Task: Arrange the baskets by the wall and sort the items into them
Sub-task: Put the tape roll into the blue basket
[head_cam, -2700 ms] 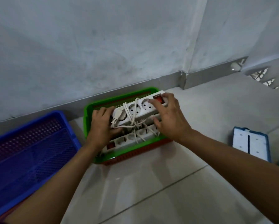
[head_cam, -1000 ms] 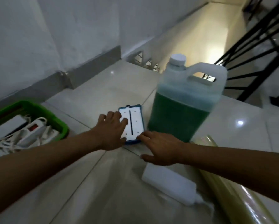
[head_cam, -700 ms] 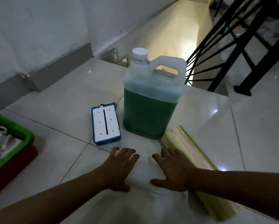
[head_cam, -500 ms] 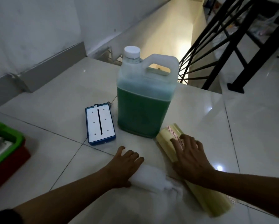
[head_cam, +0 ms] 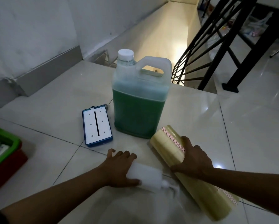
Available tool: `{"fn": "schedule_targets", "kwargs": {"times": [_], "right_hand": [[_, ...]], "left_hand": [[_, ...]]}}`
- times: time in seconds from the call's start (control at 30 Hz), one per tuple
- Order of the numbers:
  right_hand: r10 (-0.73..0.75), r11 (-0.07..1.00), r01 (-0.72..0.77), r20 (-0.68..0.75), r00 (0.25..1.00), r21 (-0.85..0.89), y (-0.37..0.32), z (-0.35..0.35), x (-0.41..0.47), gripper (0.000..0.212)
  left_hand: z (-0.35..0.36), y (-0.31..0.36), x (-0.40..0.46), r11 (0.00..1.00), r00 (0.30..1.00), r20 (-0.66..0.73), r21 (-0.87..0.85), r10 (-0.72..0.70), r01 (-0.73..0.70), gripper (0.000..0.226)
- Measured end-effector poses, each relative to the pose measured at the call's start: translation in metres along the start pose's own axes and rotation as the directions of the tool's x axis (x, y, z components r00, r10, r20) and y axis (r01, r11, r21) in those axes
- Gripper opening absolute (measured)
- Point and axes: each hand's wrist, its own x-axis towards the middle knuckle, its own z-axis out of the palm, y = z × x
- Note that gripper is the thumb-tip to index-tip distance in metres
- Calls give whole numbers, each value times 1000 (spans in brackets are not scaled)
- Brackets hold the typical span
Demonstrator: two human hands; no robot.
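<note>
Right hand [head_cam: 195, 160] now wrapped round tape roll stack [head_cam: 168, 143]; left hand [head_cam: 121, 167] still gripping white block [head_cam: 145, 175].

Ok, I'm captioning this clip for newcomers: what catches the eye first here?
The big jug of green liquid stands mid-floor, near the stair railing. In front, the left hand rests on a white block, and the right hand grips a yellowish roll. A blue-edged white case lies left of the jug.

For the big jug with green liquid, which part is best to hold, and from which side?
Grip the jug by its moulded top handle, coming from above. It stands upright and capped, the handle opening is clear, and the full body looks too wide and probably heavy for one hand.
</note>
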Motion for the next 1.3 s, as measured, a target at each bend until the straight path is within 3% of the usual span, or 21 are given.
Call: {"fn": "schedule_targets", "kwargs": {"times": [0.07,0.1,0.17,0.2,0.23,0.3,0.4,0.5,0.57,0.67,0.77,0.83,0.87,0.93,0.97,1.03,1.07,1.17,1.23,1.3], "right_hand": [[-72,997,72,5,997,-26,-7,-6,-15,123],[-117,992,117,2,993,-39,-12,-9,-23,123],[-199,978,198,-6,980,-69,-24,-14,-38,121],[-242,967,240,-10,970,-85,-31,-15,-44,121],[-285,954,283,-10,958,-101,-39,-16,-49,120],[-384,914,378,-14,923,-144,-60,-20,-59,120],[-529,833,514,-27,848,-205,-96,-23,-64,120],[-678,722,650,-57,733,-237,-143,-23,-66,121],[-770,628,737,-61,636,-249,-175,-20,-69,120],[-891,447,858,-44,451,-252,-233,-11,-82,118],[-969,247,940,-71,237,-234,-291,3,-103,110],[-973,122,969,-219,74,-216,-326,19,-116,94],[-955,98,982,-292,47,-162,-344,27,-124,84],[-919,137,991,-374,122,-13,-375,43,-137,75],[-905,173,980,-377,197,99,-390,56,-145,76],[-906,214,878,-249,342,429,-417,81,-166,74],[-923,224,773,-126,364,593,-428,92,-178,68],[-921,375,455,270,281,808,-464,126,-232,23],[-853,514,276,450,265,812,-486,149,-263,15],[-807,581,175,534,252,795,-506,173,-286,20]], "left_hand": [[-8,5,0,968,996,-6,-233,-92,88,84],[-12,8,0,899,990,-1,-420,-140,126,86],[-22,13,-2,621,977,13,-770,-213,146,92],[-26,14,-4,499,971,-23,-861,-238,101,90],[-31,14,-8,444,958,-101,-896,-269,30,84],[-39,9,-21,457,883,-291,-884,-369,-100,63],[-52,1,-49,464,714,-411,-875,-567,-135,37],[-58,-17,-86,325,585,-333,-938,-739,-123,47],[-60,-31,-118,288,472,-321,-947,-821,-143,47],[-61,-49,-174,246,233,-291,-948,-928,-203,40],[-58,-70,-234,277,-46,-273,-945,-961,-174,39],[-45,-84,-283,247,-209,-208,-953,-955,-179,45],[-37,-89,-310,219,-282,-157,-954,-947,-204,46],[-15,-93,-362,168,-420,-32,-942,-907,-291,45],[-2,-92,-389,150,-494,36,-932,-869,-330,44],[24,-85,-442,123,-606,151,-914,-781,-386,41],[34,-81,-462,111,-638,197,-906,-745,-409,40],[71,-70,-518,103,-717,289,-888,-634,-448,37],[91,-68,-540,77,-717,335,-876,-611,-475,34],[113,-73,-555,46,-704,396,-854,-590,-518,33]]}}
